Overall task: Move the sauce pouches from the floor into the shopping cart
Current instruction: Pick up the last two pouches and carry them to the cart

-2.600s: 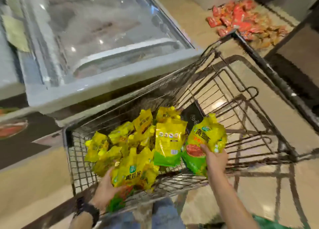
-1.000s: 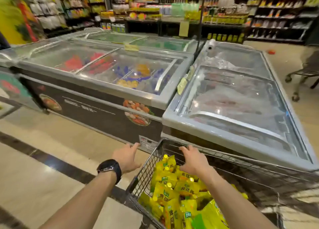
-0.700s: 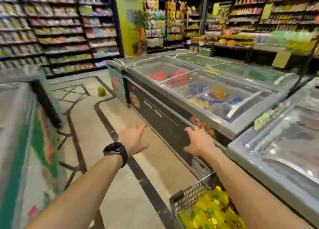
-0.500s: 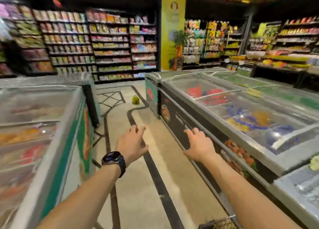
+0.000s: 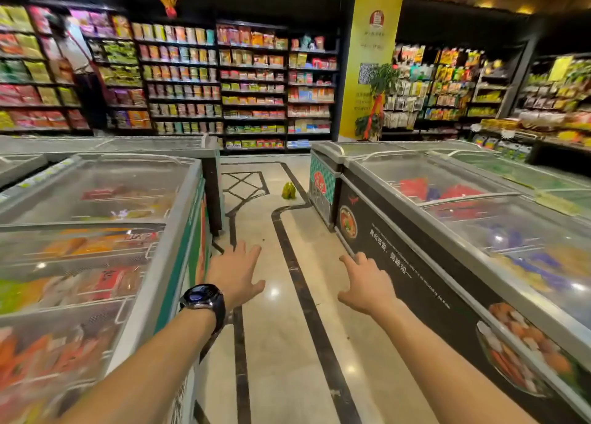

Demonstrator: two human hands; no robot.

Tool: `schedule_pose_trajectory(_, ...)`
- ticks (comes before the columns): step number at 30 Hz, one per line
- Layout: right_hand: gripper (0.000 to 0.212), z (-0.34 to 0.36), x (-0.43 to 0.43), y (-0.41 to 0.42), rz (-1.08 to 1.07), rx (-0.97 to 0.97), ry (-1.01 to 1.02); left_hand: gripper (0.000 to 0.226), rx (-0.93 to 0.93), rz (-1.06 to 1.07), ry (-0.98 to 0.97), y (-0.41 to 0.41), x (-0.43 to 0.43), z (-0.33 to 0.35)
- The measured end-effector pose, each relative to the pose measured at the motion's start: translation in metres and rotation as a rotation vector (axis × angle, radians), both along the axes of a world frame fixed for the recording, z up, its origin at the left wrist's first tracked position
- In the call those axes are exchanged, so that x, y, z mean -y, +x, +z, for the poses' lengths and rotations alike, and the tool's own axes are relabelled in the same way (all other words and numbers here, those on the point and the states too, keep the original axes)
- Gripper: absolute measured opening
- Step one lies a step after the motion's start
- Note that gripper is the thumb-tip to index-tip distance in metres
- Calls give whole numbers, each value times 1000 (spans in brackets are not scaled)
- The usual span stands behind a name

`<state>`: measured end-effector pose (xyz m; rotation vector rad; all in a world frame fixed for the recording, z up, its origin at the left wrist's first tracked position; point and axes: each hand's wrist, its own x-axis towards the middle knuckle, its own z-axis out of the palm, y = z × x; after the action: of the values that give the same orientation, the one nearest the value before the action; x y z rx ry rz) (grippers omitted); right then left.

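1. Both hands reach forward, palms down, over the aisle. The left hand (image 5: 235, 271) has its fingers straight and spread, and it holds nothing.
2. The right hand (image 5: 367, 284) is empty too, with its fingers relaxed and slightly bent and its thumb out to the side. It is well apart from the left hand.
3. A dark watch (image 5: 203, 297) sits on the left wrist.
4. The sauce pouches (image 5: 288, 190), a small yellow-green heap, lie on the floor (image 5: 281, 327) far ahead at the end of the aisle. They are just beside the far corner of the right freezer row and well apart from both hands. The heap is too small to count.
5. A left freezer (image 5: 96, 231) with a glass lid runs along the left side. It has a green side panel, and the packets under the glass are blurred.
6. A right freezer (image 5: 447, 231) lines the other side. Its black panel carries food pictures and white writing, and red packs show under its glass.
7. The floor is pale, polished tile with dark inlaid lines running up the aisle.
8. Shelves (image 5: 252, 87) full of coloured packets fill the back wall.
9. A yellow pillar (image 5: 371, 55) stands to the right of the shelves, with a green plant (image 5: 380, 78) in front of it.
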<state>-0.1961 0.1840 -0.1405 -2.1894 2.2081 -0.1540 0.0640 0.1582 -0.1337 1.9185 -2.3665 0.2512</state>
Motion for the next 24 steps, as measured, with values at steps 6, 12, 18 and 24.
schedule_pose_trajectory(6,75,-14,94,0,-4,10,47,73,62,37,49,12,82,-10)
schedule_pose_trajectory(12,77,-31,238,-17,-19,107,82,70,107,92,109,11,209,-11)
schedule_pose_trajectory(18,77,-34,386,-38,-1,147,102,68,82,171,134,11,342,-10)
schedule_pose_trajectory(24,77,-43,518,-34,38,130,140,66,46,208,127,19,457,-16)
